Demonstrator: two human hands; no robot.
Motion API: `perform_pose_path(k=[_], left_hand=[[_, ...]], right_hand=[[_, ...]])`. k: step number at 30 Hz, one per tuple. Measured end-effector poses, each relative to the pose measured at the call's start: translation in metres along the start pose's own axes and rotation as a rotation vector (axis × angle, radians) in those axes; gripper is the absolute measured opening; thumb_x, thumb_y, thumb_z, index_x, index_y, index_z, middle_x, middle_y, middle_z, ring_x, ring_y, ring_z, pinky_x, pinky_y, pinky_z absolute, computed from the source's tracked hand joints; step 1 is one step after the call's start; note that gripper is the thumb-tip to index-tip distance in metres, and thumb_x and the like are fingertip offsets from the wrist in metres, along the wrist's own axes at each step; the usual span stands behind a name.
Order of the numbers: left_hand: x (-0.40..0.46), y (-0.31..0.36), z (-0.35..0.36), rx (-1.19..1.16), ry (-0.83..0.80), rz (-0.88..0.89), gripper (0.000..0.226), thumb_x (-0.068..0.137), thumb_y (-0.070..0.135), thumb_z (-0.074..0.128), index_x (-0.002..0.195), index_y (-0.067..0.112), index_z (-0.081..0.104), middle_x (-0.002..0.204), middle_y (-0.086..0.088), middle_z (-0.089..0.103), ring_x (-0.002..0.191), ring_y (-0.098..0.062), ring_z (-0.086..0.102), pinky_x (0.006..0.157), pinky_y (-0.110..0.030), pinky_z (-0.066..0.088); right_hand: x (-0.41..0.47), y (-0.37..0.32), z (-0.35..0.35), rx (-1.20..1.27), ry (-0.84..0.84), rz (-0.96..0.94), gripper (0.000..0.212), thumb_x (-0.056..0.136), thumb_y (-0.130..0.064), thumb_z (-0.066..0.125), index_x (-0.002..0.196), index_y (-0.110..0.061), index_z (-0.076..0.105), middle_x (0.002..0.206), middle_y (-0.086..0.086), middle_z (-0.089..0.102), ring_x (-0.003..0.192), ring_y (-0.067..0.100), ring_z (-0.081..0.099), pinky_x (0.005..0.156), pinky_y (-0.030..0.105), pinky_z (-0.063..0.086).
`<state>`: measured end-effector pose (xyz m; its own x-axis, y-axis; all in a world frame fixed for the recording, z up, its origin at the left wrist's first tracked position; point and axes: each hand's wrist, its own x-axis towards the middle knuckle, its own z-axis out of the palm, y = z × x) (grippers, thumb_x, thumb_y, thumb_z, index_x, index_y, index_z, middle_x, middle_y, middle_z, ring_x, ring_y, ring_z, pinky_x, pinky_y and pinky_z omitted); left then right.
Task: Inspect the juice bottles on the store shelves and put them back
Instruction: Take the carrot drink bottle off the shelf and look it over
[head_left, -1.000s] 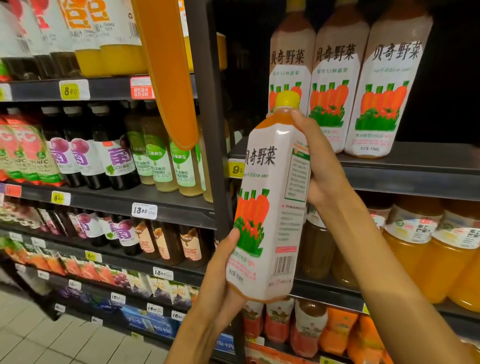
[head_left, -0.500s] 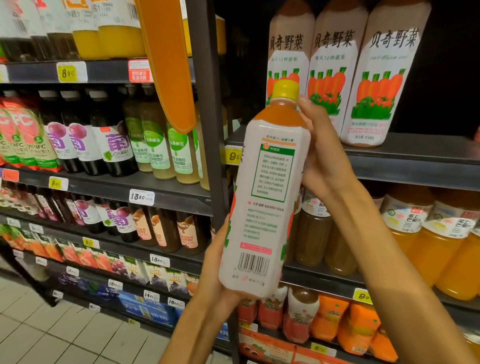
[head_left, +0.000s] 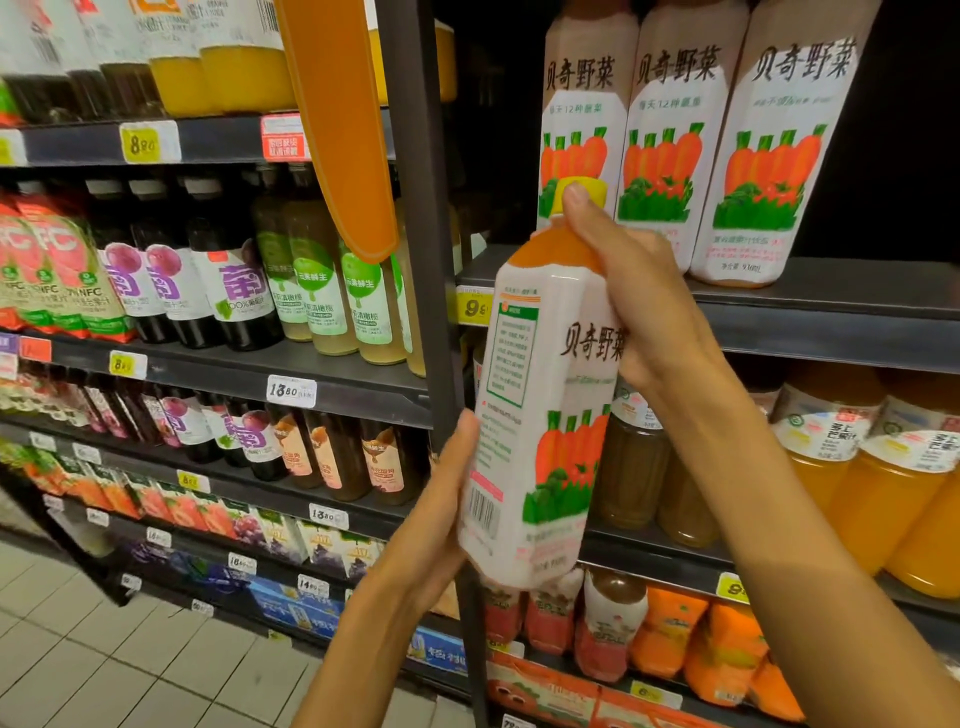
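A tall carrot juice bottle (head_left: 540, 415) is held in front of the shelves, tilted slightly, between the upper and lower shelf boards of the right bay. Its white wrap is printed with the black characters 贝奇野菜, a row of orange carrots over green leaves, a green-framed panel of small text that cannot be read, a pink strip and a barcode near the base. The body is squared with bevelled corners; above the wrap the shoulder shows orange liquid, and a yellow cap (head_left: 582, 189) tops the neck. The bottle's shoulder and upper side are gripped by the right hand (head_left: 644, 291), fingers curled around them, one fingertip laid against the cap. The lower edge is cupped by the left hand (head_left: 431, 519), thumb pressed on the side by the barcode. On the dark metal shelf (head_left: 831, 306) behind, three matching bottles (head_left: 675, 135) are stood upright, bearing the same characters and 每天12种蔬菜. Yellow price tags (head_left: 143, 143) reading 8.80 and a white one (head_left: 291, 389) reading 13.80 are clipped to the shelf edges at left, above dark grape juice bottles (head_left: 239, 296) marked 100%. Round orange-filled bottles (head_left: 883, 483) are ranged at right.
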<state>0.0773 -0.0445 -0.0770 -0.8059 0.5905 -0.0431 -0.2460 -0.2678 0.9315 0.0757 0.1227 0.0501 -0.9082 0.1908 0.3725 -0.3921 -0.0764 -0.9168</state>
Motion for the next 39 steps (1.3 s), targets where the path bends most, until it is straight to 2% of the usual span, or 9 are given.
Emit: perform_pose_path(k=[4, 7, 11, 15, 19, 22, 25, 30, 39], left_hand=[[-0.006, -0.002, 0.011, 0.056, -0.071, 0.054, 0.040, 0.066, 0.070, 0.046, 0.097, 0.057, 0.067, 0.107, 0.014, 0.071, 0.101, -0.007, 0.067, 0.070, -0.021, 0.057], [-0.005, -0.004, 0.017, -0.058, -0.063, 0.100, 0.045, 0.076, 0.061, 0.042, 0.109, 0.044, 0.066, 0.111, 0.004, 0.071, 0.103, -0.016, 0.068, 0.077, -0.031, 0.058], [-0.006, -0.004, 0.022, -0.116, -0.035, 0.082, 0.051, 0.099, 0.045, 0.027, 0.127, 0.015, 0.056, 0.095, -0.006, 0.072, 0.081, -0.020, 0.070, 0.070, -0.035, 0.056], [-0.009, -0.003, 0.029, -0.134, -0.111, -0.012, 0.083, 0.084, 0.063, 0.033, 0.139, 0.001, 0.040, 0.104, -0.016, 0.059, 0.080, -0.026, 0.062, 0.074, -0.039, 0.048], [-0.010, -0.001, 0.035, -0.181, -0.185, -0.013, 0.085, 0.080, 0.064, 0.043, 0.133, -0.002, 0.045, 0.094, -0.018, 0.066, 0.076, -0.030, 0.067, 0.068, -0.038, 0.054], [-0.011, -0.001, 0.032, -0.124, -0.171, 0.018, 0.069, 0.085, 0.064, 0.035, 0.123, 0.011, 0.057, 0.099, -0.009, 0.074, 0.087, -0.023, 0.071, 0.073, -0.033, 0.058], [-0.009, 0.004, 0.030, -0.058, -0.056, 0.066, 0.058, 0.081, 0.064, 0.039, 0.120, 0.030, 0.064, 0.118, -0.004, 0.068, 0.107, -0.021, 0.066, 0.081, -0.031, 0.057], [-0.006, 0.015, 0.035, 0.041, -0.069, 0.082, 0.045, 0.066, 0.069, 0.063, 0.100, 0.041, 0.073, 0.107, 0.003, 0.073, 0.098, -0.016, 0.070, 0.072, -0.023, 0.056], [0.012, 0.023, 0.035, 0.023, -0.110, 0.179, 0.065, 0.044, 0.075, 0.076, 0.099, 0.039, 0.073, 0.105, -0.001, 0.074, 0.095, -0.019, 0.071, 0.072, -0.026, 0.056]], right_hand=[[0.007, -0.003, 0.000, 0.071, 0.022, 0.185, 0.036, 0.087, -0.050, 0.063, 0.102, -0.017, 0.065, 0.075, 0.003, 0.068, 0.064, 0.014, 0.070, 0.067, 0.032, 0.059], [0.010, -0.005, -0.003, 0.186, -0.025, 0.250, 0.035, 0.089, -0.043, 0.062, 0.112, -0.017, 0.066, 0.087, 0.004, 0.071, 0.073, 0.015, 0.069, 0.070, 0.031, 0.059], [0.008, 0.000, -0.003, 0.278, -0.083, 0.210, 0.022, 0.092, -0.037, 0.059, 0.103, -0.019, 0.066, 0.087, 0.002, 0.070, 0.083, 0.015, 0.069, 0.075, 0.031, 0.057], [0.005, 0.001, 0.000, 0.432, -0.165, 0.212, 0.028, 0.089, -0.036, 0.059, 0.109, -0.017, 0.059, 0.090, 0.003, 0.067, 0.085, 0.016, 0.067, 0.077, 0.033, 0.055], [0.005, 0.003, -0.001, 0.365, -0.106, 0.159, 0.018, 0.090, -0.032, 0.059, 0.102, -0.018, 0.060, 0.081, 0.003, 0.068, 0.077, 0.017, 0.068, 0.074, 0.034, 0.057], [0.007, 0.000, -0.004, 0.297, -0.037, 0.117, 0.010, 0.090, -0.031, 0.060, 0.087, -0.024, 0.066, 0.069, 0.000, 0.065, 0.068, 0.015, 0.066, 0.068, 0.034, 0.055], [0.010, -0.003, -0.008, 0.220, 0.013, 0.051, 0.023, 0.086, -0.033, 0.063, 0.065, -0.029, 0.073, 0.071, 0.003, 0.062, 0.071, 0.018, 0.063, 0.075, 0.039, 0.050], [0.013, -0.006, -0.014, 0.219, 0.047, 0.047, 0.015, 0.090, -0.031, 0.060, 0.081, -0.022, 0.069, 0.081, 0.007, 0.061, 0.076, 0.018, 0.061, 0.075, 0.035, 0.050], [0.025, -0.021, -0.027, 0.132, -0.077, 0.027, 0.024, 0.086, -0.045, 0.058, 0.093, -0.026, 0.070, 0.102, 0.005, 0.068, 0.104, 0.025, 0.065, 0.096, 0.043, 0.050]])
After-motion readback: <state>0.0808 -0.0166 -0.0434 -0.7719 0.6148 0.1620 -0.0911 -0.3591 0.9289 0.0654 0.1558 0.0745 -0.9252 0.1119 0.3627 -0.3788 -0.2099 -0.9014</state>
